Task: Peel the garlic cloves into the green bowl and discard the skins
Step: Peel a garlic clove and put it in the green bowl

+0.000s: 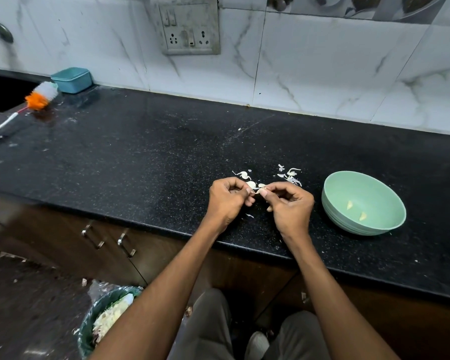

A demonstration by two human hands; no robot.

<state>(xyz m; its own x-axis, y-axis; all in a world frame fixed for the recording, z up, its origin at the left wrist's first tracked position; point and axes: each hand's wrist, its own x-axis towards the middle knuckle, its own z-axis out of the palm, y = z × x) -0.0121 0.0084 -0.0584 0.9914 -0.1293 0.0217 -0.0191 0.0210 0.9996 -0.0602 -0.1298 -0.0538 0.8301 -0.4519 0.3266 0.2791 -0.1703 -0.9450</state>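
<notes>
Both hands meet over the front part of the black bench (pixel 140 162), and the grip is a narrow two-handed pinch on one garlic clove (pixel 257 192). The left hand (pixel 227 201) has its fingers curled in, with thumb and fingertips closed on the clove's left end. The right hand (pixel 289 206) pinches the right end between thumb and forefinger, the other fingers folded under. Only a small pale sliver of the clove shows between the two sets of fingertips; whether skin is coming off it cannot be told.

Just beyond the fingertips, on the bench, lie a few more cloves (pixel 252 185), pale and rounded, nearly touching the hands. Farther back and to either side are loose skins (pixel 291 176), thin white curls scattered in two small patches, and one scrap lies between the wrists.

To the right of the right hand, apart from it, the green bowl (pixel 330 203) stands upright near the bench's front edge. Two peeled cloves (pixel 356 210) lie inside on its bottom, a little apart from each other.

Below the bench edge, beside the left forearm, a lined bin (pixel 89 331) on the floor holds pale scraps. At the far left of the bench lie a brush (pixel 40 96) with orange and white bristles and a small teal tub (pixel 72 79) against the wall.
</notes>
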